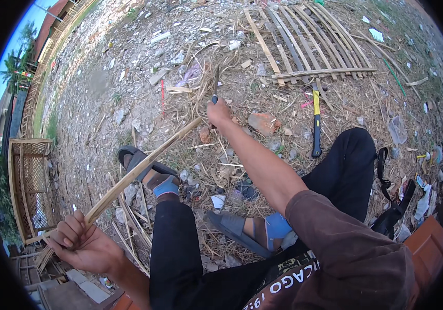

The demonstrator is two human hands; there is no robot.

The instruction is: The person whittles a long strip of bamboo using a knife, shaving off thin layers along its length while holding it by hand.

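A long split bamboo strip [140, 168] slants up from the lower left toward the middle. My left hand [88, 245] has its fingers curled round the lower end, where several thin ends stick out behind the palm. Closed on the dark handle of a knife [216, 82], my right hand [218, 112] is stretched forward over the ground. The blade points away from me, above a tangle of pale shavings. The strip's far end reaches right beside my right hand; whether they touch, I cannot tell.
A slatted bamboo panel [309, 44] lies at the far right. Close to its near edge is a tool with a yellow and black handle [316, 124]. A reddish stone [264, 124] sits right of my right wrist. A framed lattice panel [31, 188] stands at left. Rubble and scraps cover the ground.
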